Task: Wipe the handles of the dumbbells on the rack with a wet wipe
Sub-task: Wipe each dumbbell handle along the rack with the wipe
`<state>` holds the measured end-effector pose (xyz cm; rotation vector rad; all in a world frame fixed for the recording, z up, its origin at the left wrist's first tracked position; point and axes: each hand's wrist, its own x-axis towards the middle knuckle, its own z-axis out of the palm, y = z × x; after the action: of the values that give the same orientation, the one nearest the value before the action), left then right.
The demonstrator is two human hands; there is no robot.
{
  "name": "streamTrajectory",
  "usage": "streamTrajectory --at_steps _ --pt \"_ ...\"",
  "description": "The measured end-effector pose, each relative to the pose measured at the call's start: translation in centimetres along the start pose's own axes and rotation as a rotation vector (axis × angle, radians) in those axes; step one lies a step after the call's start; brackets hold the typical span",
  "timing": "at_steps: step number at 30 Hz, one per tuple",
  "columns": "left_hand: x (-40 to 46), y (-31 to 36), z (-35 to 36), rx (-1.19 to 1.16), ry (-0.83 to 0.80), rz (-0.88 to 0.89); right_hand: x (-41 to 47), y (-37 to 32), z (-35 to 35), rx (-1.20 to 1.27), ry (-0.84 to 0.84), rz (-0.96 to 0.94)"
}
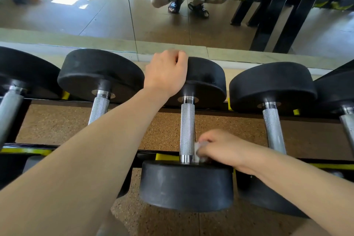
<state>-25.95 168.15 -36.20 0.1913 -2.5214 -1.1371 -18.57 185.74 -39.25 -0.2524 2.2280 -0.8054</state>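
A row of black dumbbells with knurled steel handles lies across a black and yellow rack [166, 157]. The middle dumbbell's handle [187, 130] runs from its far head [206, 76] to its near head [186, 186]. My left hand [165, 73] grips the top edge of the far head, fingers curled over it. My right hand [220, 147] pinches a small white wet wipe [199, 148] against the right side of the handle's lower end, just above the near head. Most of the wipe is hidden in my fingers.
Neighbouring dumbbells lie close on both sides, one handle [98, 109] to the left, another handle [274, 132] to the right. A mirror [115, 15] behind the rack reflects the floor, rack legs and sandalled feet. Speckled brown flooring [57, 124] shows between the rails.
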Motion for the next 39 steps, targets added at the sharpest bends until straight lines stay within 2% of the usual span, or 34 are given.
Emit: streamTrajectory --at_steps 5,8,10,11,14,15,18,20,25,32,34,39 --pt "0.1 0.0 0.0 -0.005 -0.01 0.001 -1.5 -0.7 -1.0 -0.034 -0.114 0.029" --pt "0.1 -0.1 0.0 0.002 -0.016 -0.007 -2.1 -1.7 -1.1 0.009 -0.127 -0.049" --pt "0.1 -0.2 0.0 0.008 -0.019 -0.009 -2.3 -2.4 -0.6 0.122 -0.11 -0.121" --pt "0.1 -0.3 0.0 0.013 -0.016 -0.006 -2.2 -2.8 -0.3 0.13 -0.043 -0.169" --pt "0.1 -0.4 -0.1 0.014 -0.004 0.016 -1.4 -3.6 0.5 -0.152 0.332 -0.411" --pt "0.1 -0.4 -0.1 0.008 -0.004 0.026 -1.1 -3.7 0.5 -0.294 0.386 -0.485" --pt "0.1 -0.5 -0.1 0.012 -0.008 0.041 0.0 -3.2 0.7 -0.689 0.287 -0.579" --pt "0.1 -0.6 -0.1 0.011 -0.012 0.047 0.3 -2.7 0.9 -0.747 0.189 -0.564" --pt "-0.1 -0.4 -0.2 0.041 -0.004 0.045 0.7 -2.8 0.7 -0.652 0.087 -0.505" --pt "0.2 -0.3 -0.2 0.024 -0.026 0.018 0.0 -3.4 0.5 -0.472 -0.164 -0.229" --pt "0.1 -0.2 -0.2 0.016 -0.028 0.009 -0.5 -3.2 0.6 -0.43 -0.144 -0.216" --pt "-0.2 0.1 -0.4 0.031 -0.042 -0.018 -1.8 -1.7 0.9 -0.345 0.08 -0.264"
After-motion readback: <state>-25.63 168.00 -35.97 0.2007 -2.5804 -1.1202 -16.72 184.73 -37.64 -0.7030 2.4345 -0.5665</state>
